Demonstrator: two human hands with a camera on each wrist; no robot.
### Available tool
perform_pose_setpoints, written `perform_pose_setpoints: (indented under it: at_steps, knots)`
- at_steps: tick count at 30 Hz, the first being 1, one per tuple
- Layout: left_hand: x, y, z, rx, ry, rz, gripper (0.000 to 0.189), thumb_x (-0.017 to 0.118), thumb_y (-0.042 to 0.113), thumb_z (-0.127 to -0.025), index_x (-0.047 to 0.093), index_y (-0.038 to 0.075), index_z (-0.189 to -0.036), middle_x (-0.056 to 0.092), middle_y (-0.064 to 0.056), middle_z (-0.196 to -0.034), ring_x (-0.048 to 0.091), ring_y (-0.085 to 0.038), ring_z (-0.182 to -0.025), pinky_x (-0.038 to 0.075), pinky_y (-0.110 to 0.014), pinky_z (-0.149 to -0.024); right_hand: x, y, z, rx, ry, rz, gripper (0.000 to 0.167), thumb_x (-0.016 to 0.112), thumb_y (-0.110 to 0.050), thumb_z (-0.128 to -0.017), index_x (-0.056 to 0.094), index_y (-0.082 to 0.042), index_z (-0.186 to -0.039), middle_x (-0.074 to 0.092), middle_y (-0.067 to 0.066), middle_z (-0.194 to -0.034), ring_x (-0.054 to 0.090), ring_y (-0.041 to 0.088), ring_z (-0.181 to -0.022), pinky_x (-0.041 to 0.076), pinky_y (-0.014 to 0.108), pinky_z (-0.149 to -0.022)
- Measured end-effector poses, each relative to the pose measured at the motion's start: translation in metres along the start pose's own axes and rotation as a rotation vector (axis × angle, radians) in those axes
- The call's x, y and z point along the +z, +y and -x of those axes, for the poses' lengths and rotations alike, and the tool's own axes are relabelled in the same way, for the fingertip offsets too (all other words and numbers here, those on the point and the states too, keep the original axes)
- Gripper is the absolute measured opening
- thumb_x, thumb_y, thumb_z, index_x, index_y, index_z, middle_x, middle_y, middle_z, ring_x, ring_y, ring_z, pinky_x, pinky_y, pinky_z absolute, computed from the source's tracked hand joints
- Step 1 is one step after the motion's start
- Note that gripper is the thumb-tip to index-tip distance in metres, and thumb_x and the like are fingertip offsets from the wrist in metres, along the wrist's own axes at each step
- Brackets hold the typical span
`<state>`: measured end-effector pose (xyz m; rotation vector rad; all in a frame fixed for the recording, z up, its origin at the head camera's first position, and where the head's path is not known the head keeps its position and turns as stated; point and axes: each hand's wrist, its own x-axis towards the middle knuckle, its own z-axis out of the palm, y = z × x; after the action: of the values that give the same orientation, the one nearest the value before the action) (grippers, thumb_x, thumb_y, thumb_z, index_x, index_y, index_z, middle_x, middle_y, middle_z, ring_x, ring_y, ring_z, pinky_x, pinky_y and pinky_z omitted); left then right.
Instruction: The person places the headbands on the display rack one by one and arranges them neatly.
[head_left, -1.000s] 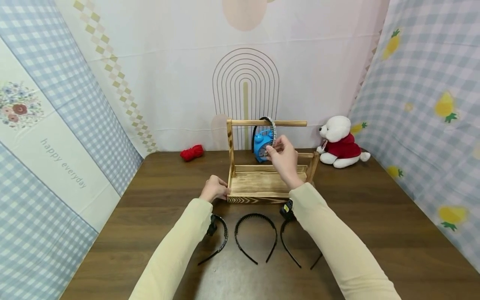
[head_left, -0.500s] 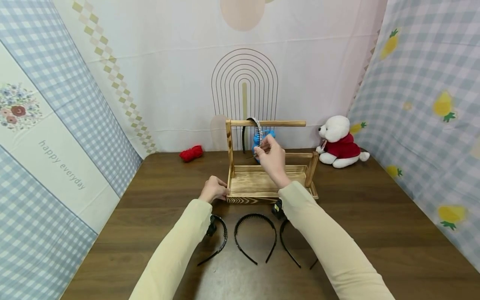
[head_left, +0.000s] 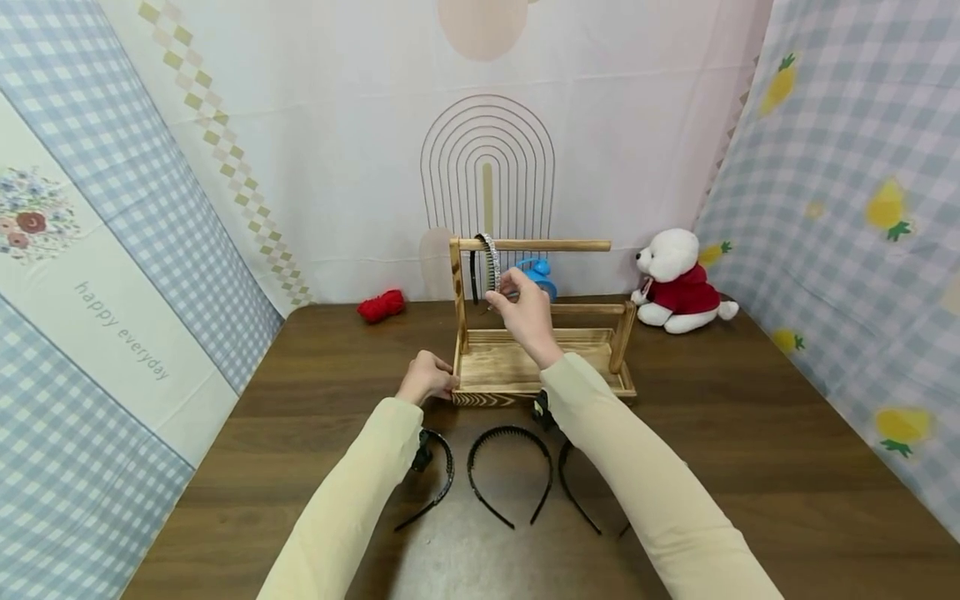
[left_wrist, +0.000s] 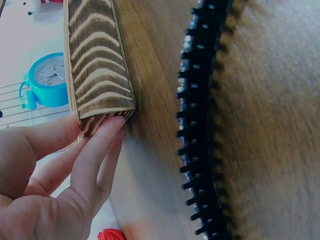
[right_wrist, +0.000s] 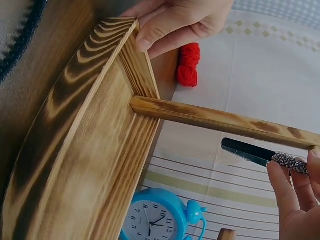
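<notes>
A wooden stand [head_left: 547, 393] has a shallow tray at its base, a post at the left and a long rod [head_left: 555, 246] along the top. My left hand [head_left: 426, 378] grips the tray's left front corner, thumb and fingers on either side of it in the left wrist view. A black headband [head_left: 491, 257] with sparkling stones loops over the top rod near the left post. My right hand [head_left: 525, 312] pinches that headband low on its stone-covered side; its dark tip [right_wrist: 245, 151] sticks out past the fingers in the right wrist view.
Three black toothed headbands lie in front of the stand, the middle one [head_left: 510, 432] between the forearms. Behind the stand is a blue alarm clock [head_left: 542, 275]. Red yarn [head_left: 381, 307] lies back left; a white plush bear [head_left: 678, 283] in red sits back right.
My right hand has slid the sparkling headband leftward along the top rod, towards the left post. More of the clock shows to the right of the hand. My left hand stays at the tray's corner.
</notes>
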<state>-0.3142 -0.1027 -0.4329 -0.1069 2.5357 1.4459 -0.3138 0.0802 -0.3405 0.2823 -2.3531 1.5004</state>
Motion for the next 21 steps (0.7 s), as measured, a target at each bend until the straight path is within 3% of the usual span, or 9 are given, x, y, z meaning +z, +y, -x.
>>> perform_pose_setpoints:
  at_steps: [4, 11, 21]
  knots:
    - [-0.002, 0.001, -0.001, 0.005, 0.012, -0.015, 0.027, 0.071, 0.000, -0.086, 0.068, -0.012, -0.111, 0.071, -0.028, -0.100, 0.072, -0.025, -0.066, 0.063, -0.037, -0.070, 0.002, -0.004, -0.003, 0.003, -0.022, 0.040, 0.020, 0.069, -0.020, -0.093, 0.062, -0.006, -0.105, 0.068, 0.013, -0.104, 0.071, 0.025, -0.089, 0.060, 0.037, -0.074]
    - [-0.001, 0.000, -0.001, 0.023, -0.001, -0.017, 0.028, 0.070, 0.000, -0.086, 0.068, -0.013, -0.110, 0.071, -0.027, -0.097, 0.072, -0.025, -0.065, 0.063, -0.037, -0.068, 0.001, -0.001, 0.000, 0.042, -0.041, 0.014, 0.028, 0.072, -0.022, -0.091, 0.066, -0.006, -0.113, 0.070, 0.011, -0.111, 0.069, 0.027, -0.103, 0.059, 0.037, -0.088]
    - [0.000, -0.002, -0.001, 0.014, 0.003, -0.023, 0.030, 0.071, -0.001, -0.086, 0.067, -0.013, -0.113, 0.071, -0.028, -0.099, 0.073, -0.025, -0.064, 0.063, -0.036, -0.067, -0.011, 0.000, 0.010, 0.051, -0.036, -0.033, 0.036, 0.075, -0.026, -0.088, 0.064, -0.007, -0.117, 0.070, 0.010, -0.113, 0.068, 0.027, -0.105, 0.058, 0.038, -0.091]
